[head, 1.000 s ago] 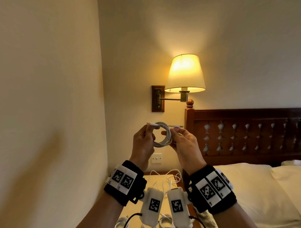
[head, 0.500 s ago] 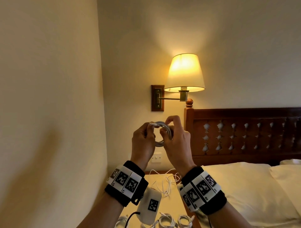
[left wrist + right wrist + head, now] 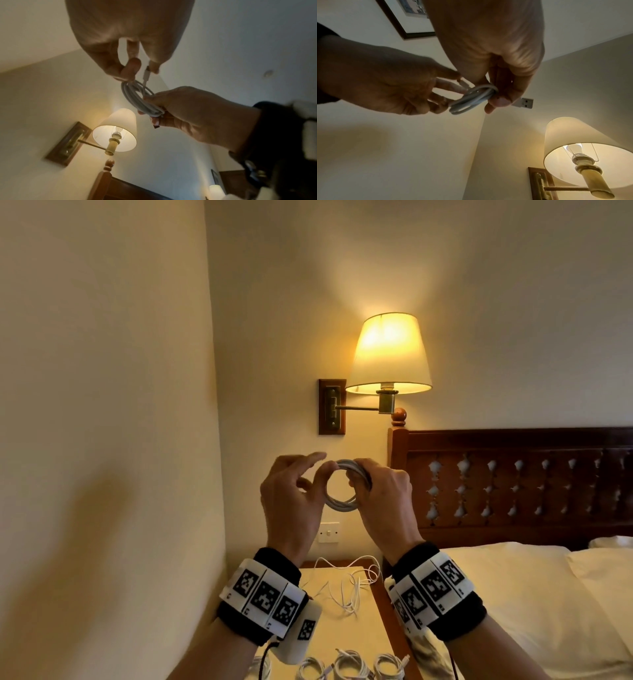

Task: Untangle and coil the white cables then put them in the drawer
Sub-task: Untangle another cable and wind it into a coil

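Note:
A white cable wound into a small coil (image 3: pixel 334 501) is held up in front of the wall. My right hand (image 3: pixel 359 477) grips the coil's right side, fingers curled round the strands (image 3: pixel 471 98). The USB plug (image 3: pixel 523 103) sticks out past the right thumb. My left hand (image 3: pixel 317 470) is at the coil's left side, with its index finger stretched over the top. In the left wrist view the left hand (image 3: pixel 144 66) pinches the cable's small plug end (image 3: pixel 147 72) just above the coil (image 3: pixel 135 94). No drawer is in view.
Below the hands a nightstand (image 3: pixel 342 642) carries a loose tangle of white cables (image 3: pixel 349 587) at the back and several coiled ones (image 3: pixel 349 666) at the near edge. A lit wall lamp (image 3: pixel 388 354) hangs above. A wooden headboard (image 3: pixel 513 481) and bed (image 3: pixel 513 594) lie right, a wall close left.
My right hand came over the top of the coil and now grips its right side. My left hand let go of the coil's left side and holds only the small plug end.

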